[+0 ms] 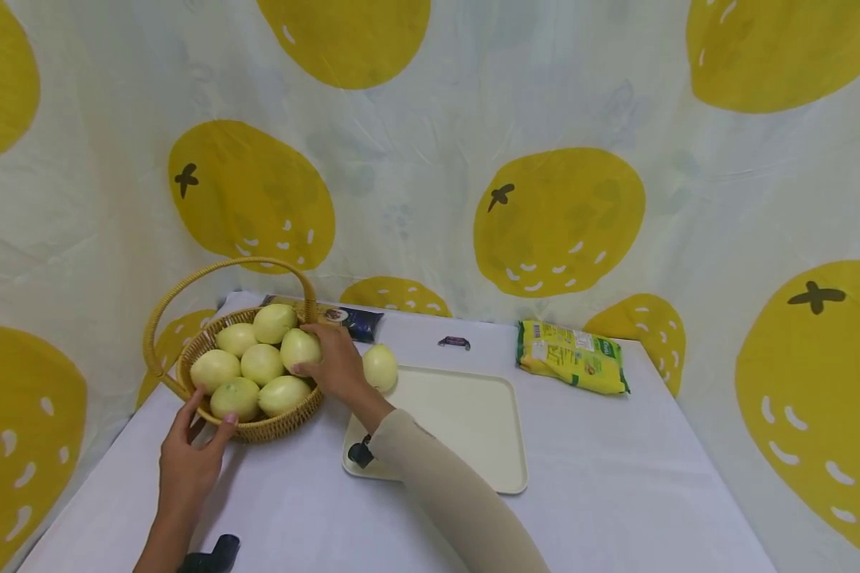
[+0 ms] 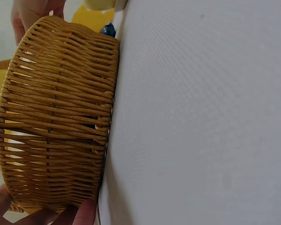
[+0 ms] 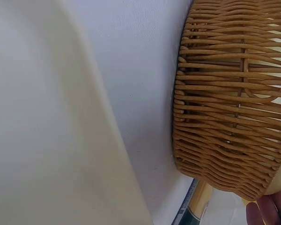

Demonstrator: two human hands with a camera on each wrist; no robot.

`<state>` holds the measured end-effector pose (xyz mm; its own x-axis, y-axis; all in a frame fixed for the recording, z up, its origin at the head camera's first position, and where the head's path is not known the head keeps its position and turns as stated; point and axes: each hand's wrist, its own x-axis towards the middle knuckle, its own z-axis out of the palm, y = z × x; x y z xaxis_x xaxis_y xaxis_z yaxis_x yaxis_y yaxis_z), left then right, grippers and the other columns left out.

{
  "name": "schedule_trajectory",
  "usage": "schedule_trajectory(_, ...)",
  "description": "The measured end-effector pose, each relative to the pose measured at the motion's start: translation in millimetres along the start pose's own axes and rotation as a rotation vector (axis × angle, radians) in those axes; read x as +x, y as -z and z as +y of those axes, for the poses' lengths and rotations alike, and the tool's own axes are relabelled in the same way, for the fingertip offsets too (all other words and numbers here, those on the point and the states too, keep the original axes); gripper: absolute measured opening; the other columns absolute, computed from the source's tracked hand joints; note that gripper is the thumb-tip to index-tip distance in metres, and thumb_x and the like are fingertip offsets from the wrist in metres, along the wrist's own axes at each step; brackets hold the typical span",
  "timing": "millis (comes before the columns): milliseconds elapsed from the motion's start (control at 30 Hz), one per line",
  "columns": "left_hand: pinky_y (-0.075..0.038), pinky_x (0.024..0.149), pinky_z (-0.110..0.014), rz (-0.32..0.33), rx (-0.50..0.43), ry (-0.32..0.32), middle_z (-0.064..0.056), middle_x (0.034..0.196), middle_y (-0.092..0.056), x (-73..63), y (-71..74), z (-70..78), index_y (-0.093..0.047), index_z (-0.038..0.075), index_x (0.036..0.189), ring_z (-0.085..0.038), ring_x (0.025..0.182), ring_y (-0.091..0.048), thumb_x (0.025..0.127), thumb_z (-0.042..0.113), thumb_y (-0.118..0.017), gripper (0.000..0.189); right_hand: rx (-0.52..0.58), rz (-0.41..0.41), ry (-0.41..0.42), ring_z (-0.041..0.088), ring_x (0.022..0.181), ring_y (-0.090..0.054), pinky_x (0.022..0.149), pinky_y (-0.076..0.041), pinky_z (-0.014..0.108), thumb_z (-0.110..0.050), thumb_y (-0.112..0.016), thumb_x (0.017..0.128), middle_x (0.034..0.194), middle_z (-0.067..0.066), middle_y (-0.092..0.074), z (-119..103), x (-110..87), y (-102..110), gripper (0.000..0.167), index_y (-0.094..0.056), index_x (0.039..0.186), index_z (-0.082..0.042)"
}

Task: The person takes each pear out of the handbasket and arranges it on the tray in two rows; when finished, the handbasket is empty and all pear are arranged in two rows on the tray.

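Note:
A woven wicker basket [image 1: 268, 430] with a tall arched handle stands at the left of the table, filled with several round, pale yellow-green fruits [image 1: 261, 364]. My left hand [image 1: 186, 465] grips its near left side, thumb at the rim; in the left wrist view fingers [image 2: 85, 213] lie against the lower wicker wall. Over the basket's right side, my right hand [image 1: 335, 362] holds one pale yellow-green fruit [image 1: 299, 352] at the rim. Only the fingertips [image 3: 267, 211] of that hand show in the right wrist view, beside the rim.
To the right of the basket lies a cream tray [image 1: 466, 430], with one more pale fruit [image 1: 381, 368] at its far left corner. Behind are a dark blue packet [image 1: 361, 324] and a small wrapped sweet [image 1: 455, 342]. A yellow-green bag [image 1: 572, 356] lies at back right, before a hanging patterned cloth [image 1: 416, 199].

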<state>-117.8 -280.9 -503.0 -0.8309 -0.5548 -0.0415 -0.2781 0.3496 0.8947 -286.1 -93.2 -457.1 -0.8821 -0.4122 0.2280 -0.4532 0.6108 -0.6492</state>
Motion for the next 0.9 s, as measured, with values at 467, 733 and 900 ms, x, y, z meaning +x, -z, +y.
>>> schedule_trajectory(467,-0.053,0.096,-0.01,-0.003,0.011,-0.001,-0.003,0.179,-0.019,-2.6,-0.4,2.0,-0.023,0.043,0.169,-0.041,0.158,-0.036,0.101,0.054,-0.067,0.082,0.184,0.096,0.013,0.014,0.112,-0.064,0.091,-0.057,0.026,-0.036,-0.091,0.085,0.138,-0.003,-0.07,-0.6,-18.1,29.6,0.072,-0.061,0.149,-0.024)
schedule_trajectory(733,-0.055,0.094,-0.011,-0.005,0.014,0.002,-0.003,0.179,-0.018,-0.8,0.3,0.1,-0.022,0.044,0.169,-0.042,0.159,-0.035,0.101,0.056,-0.067,0.082,0.322,0.154,-0.009,0.019,0.115,-0.069,0.095,-0.062,0.037,-0.027,-0.092,0.085,0.133,0.003,-0.073,19.9,-21.6,53.7,0.07,-0.063,0.147,-0.018)
schedule_trajectory(900,-0.046,0.077,0.002,-0.011,0.002,0.002,-0.004,0.179,-0.017,-0.4,0.7,0.0,-0.022,0.044,0.169,-0.043,0.159,-0.035,0.101,0.056,-0.067,0.083,0.343,0.203,-0.047,0.021,0.117,-0.069,0.094,-0.063,0.039,-0.03,-0.093,0.085,0.132,0.004,-0.074,35.2,-29.4,73.8,0.069,-0.064,0.146,-0.017)
